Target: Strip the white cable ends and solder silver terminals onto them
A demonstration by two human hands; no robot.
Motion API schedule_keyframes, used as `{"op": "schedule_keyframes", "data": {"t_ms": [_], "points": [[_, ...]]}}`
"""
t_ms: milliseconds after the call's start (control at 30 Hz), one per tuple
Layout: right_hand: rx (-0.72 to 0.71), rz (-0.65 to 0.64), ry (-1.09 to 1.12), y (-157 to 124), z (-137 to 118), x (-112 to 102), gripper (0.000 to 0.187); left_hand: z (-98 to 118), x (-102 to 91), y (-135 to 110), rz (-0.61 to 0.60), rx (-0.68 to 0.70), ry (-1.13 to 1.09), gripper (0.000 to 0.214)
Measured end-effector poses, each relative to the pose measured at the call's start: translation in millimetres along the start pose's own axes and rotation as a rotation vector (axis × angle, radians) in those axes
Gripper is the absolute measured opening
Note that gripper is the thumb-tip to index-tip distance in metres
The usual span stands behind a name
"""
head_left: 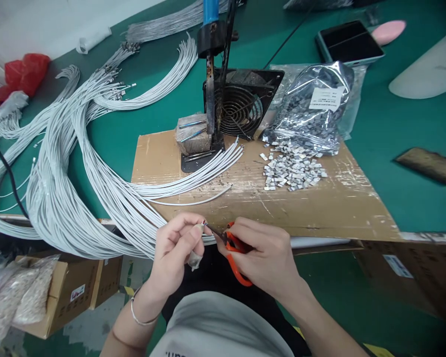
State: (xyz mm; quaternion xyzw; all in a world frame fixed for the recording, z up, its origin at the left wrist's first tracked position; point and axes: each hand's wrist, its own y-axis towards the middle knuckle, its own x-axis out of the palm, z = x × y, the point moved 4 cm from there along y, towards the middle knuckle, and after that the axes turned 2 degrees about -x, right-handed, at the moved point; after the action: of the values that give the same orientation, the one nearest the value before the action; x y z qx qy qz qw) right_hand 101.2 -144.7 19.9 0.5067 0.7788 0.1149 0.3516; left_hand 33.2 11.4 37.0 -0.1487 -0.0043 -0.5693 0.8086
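In the head view, my left hand pinches the end of a white cable between thumb and fingertips. A pale wrap covers one of its fingers. My right hand grips orange-handled scissors, whose dark blades point left and meet the tip of the cable. Fingers hide part of the blades, so I cannot tell how far apart they are. A large bundle of white cables curves in from the left and runs behind my left hand. Several cable ends lie on the cardboard beyond my hands.
On the cardboard sheet lies a pile of small metal pieces below a silvery bag. A soldering iron stands upright beside a black fan. A phone is at the back right. Cardboard boxes sit below left.
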Motion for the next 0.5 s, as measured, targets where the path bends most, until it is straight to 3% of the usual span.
{"op": "schedule_keyframes", "data": {"t_ms": [500], "points": [[0.006, -0.019, 0.014, 2.4, -2.3, 3.2, 0.048, 2.9, 0.5, 1.6, -0.001, 0.002, -0.045, 0.019]]}}
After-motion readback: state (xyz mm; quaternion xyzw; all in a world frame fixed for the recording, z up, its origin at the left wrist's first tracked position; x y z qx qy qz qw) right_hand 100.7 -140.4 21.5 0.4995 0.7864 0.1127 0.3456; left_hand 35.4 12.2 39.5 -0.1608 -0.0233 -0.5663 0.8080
